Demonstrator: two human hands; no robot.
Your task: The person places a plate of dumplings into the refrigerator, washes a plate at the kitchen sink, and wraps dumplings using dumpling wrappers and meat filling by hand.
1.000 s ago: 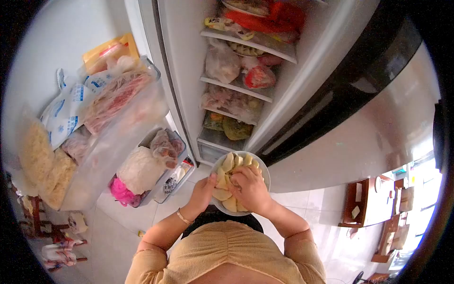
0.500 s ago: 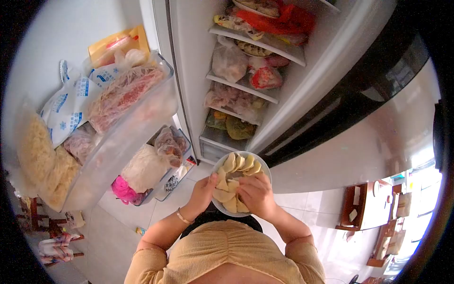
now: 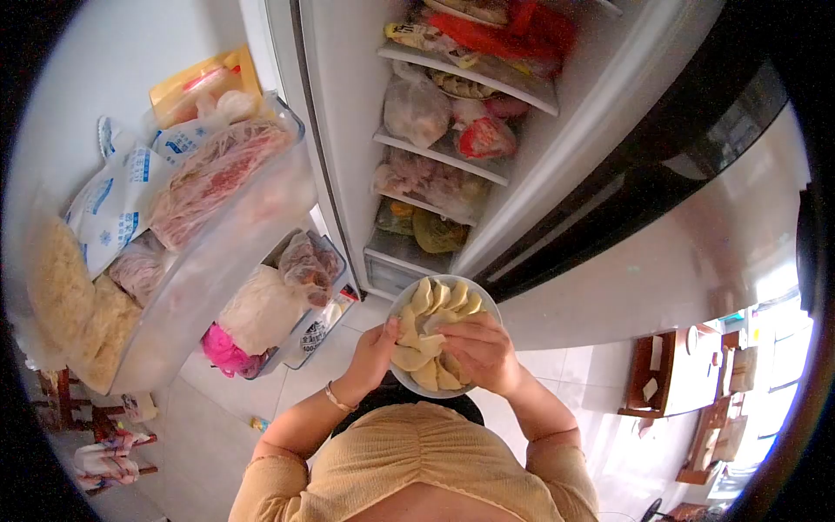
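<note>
Plate [image 3: 491, 306] of dumplings [image 3: 456, 297] held in front of torso, over pale tiled floor [image 3: 217, 435], before open fridge [image 3: 348, 87]. Left hand [image 3: 377, 355]: fingers clamped on plate edge. Right hand [image 3: 478, 350]: fingers bent over dumplings, can't tell if gripping one. Fridge shelves [image 3: 444, 159] carry bagged food. Door bins at left, packed with bags. Wooden furniture [image 3: 654, 374] far right, near bright window [image 3: 783, 348]. Small wrapper [image 3: 259, 424] on floor.
</note>
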